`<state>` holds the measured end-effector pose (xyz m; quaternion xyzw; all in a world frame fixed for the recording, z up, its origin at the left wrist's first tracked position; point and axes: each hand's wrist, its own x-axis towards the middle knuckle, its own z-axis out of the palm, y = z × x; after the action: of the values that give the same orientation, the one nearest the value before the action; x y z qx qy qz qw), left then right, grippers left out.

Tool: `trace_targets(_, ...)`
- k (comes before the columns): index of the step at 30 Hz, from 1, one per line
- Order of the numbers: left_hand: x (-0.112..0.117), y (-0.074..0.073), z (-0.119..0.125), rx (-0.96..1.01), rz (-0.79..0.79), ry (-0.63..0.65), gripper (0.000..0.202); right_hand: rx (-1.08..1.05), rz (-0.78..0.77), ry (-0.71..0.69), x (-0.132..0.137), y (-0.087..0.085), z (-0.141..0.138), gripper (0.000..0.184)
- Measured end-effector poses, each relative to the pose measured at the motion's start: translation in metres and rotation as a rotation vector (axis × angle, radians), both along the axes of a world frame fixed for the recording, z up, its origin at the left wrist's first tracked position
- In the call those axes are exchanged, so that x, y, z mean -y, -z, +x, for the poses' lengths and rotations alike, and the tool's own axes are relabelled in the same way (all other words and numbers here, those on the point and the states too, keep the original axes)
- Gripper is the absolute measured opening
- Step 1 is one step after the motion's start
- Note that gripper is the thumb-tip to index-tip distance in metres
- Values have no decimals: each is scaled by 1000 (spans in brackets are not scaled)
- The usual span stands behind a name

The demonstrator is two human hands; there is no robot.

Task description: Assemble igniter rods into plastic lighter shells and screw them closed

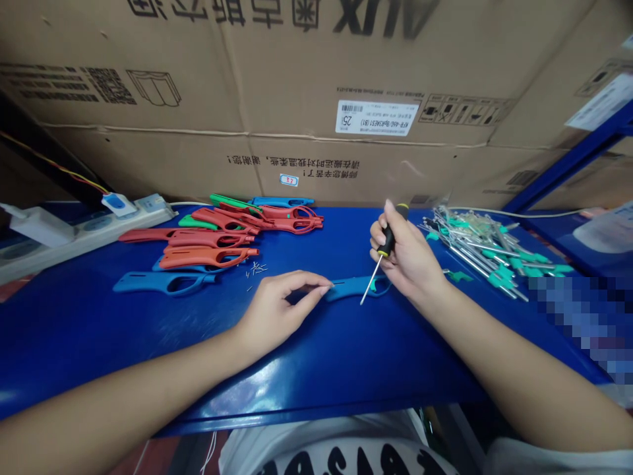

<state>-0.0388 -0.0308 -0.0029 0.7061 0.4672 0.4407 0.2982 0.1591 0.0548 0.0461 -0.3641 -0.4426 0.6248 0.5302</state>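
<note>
My right hand (409,247) is wrapped round a screwdriver (389,239) with a black and yellow handle. Its thin metal shaft slants down to the left over a blue lighter casing (349,288) that lies on the table. My left hand (281,303) is closed, thumb and forefinger pinched at the left end of this casing; whatever is between the fingertips is too small to make out. A green piece shows at the casing's trigger loop. Several tiny screws (256,268) are scattered beyond my left hand.
Red, orange, green and blue lighter casings (212,257) are heaped at the back left. Metal rods with green parts (489,251) form a pile on the right. A power strip (93,227) with plugs lies far left. A cardboard sheet (297,79) walls off the blue table (148,343).
</note>
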Motion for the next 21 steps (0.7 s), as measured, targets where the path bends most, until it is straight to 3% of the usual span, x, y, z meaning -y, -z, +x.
trace_targets(6,-1,-1,0,-7,87,46,15,-7,-19,-33,0,2,0,53)
trace_targets(9,-1,0,1,-1,55,34,18,-21,-18,-11,-2,3,0,51)
trace_targets(17,0,4,1,49,-23,42,27,-6,82,-1,4,2,0,23)
trace_targets(21,0,4,1,50,-18,44,29,39,145,-7,7,2,0,22)
